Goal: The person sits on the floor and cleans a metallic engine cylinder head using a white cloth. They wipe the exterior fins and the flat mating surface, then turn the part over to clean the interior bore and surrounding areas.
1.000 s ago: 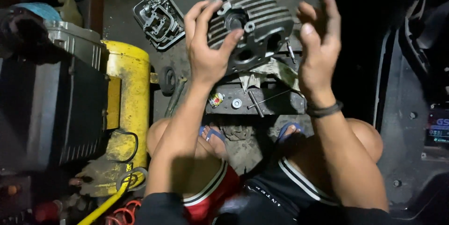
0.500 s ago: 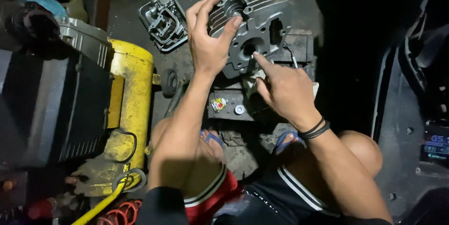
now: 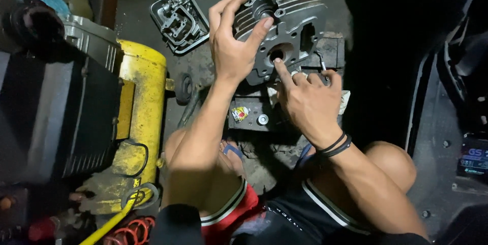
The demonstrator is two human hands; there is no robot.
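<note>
A grey finned engine cylinder head (image 3: 292, 18) stands tilted on a dark block (image 3: 333, 51) on the floor. My left hand (image 3: 233, 46) grips its left side, fingers spread over the fins and thumb on its face. My right hand (image 3: 307, 97) rests below it, fingers curled, the index finger pointing into a round hole in the face. A thin metal tool (image 3: 322, 64) sticks up beside the right hand's knuckles; whether the hand holds it I cannot tell.
A grey valve cover (image 3: 179, 18) lies at the upper left. A yellow tank (image 3: 140, 118) and a black machine body (image 3: 51, 102) fill the left. A small metal box with a sticker (image 3: 251, 115) sits near my knees. A dark vehicle panel (image 3: 457, 123) stands right.
Both hands were raised open beside the cylinder head; the left then took hold of it and the right dropped to its face, index finger now at the hole.
</note>
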